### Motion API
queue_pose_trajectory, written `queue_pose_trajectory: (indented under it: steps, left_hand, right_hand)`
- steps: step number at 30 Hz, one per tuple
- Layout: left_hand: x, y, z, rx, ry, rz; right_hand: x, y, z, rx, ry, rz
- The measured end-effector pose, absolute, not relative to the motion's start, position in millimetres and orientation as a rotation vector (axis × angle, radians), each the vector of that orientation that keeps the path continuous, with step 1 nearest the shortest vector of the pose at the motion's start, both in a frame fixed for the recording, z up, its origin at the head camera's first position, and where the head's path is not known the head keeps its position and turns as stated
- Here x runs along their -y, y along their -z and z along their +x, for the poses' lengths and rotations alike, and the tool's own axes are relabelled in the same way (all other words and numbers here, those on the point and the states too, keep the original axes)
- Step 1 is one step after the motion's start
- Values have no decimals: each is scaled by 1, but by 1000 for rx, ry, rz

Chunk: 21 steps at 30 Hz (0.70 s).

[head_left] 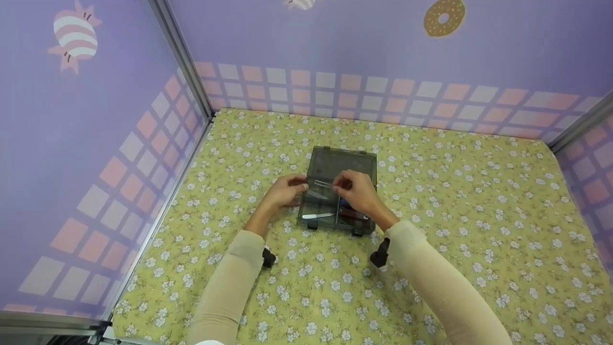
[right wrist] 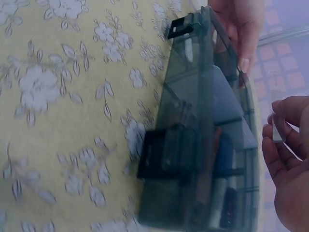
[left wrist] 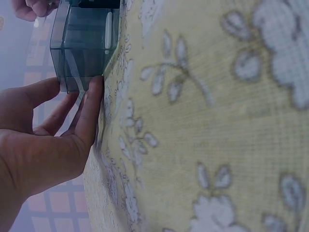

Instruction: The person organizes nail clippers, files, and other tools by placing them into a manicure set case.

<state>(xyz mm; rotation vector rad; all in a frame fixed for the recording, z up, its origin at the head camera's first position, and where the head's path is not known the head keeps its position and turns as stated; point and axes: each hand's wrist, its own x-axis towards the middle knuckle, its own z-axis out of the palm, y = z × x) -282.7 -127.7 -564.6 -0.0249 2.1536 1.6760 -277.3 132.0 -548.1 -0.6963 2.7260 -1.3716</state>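
Observation:
A translucent grey-green compartment box (head_left: 330, 226) lies on the cloth with its lid (head_left: 335, 163) folded back behind it. My left hand (head_left: 283, 191) holds the box's left side; its thumb is at the rim and the fingers are lower along the wall (left wrist: 79, 63). Over the compartments, my right hand (head_left: 355, 189) pinches a thin, clear flat strip (right wrist: 278, 129) between thumb and fingers. The strip's far end points left, toward the left hand. Inside the box are a white-handled slim tool (head_left: 311, 216), a reddish-brown piece (head_left: 352, 213) and a blue item (right wrist: 223, 152).
Yellow flowered cloth (head_left: 455, 230) covers the table. Purple walls (head_left: 335, 43) with pink and white squares stand at the back and sides, joined by metal posts (head_left: 184, 57). Two black latches (head_left: 312, 225) project from the box's near edge. A black wrist mount (head_left: 380, 254) hangs below the right sleeve.

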Motion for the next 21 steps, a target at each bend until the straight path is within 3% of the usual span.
queue_pose_trajectory:
  steps: [21]
  left_hand:
    - [128,567,-286,-2112,-1705,-60]
  right_hand:
    - [-113,557,-278,-2673,1387,-627]
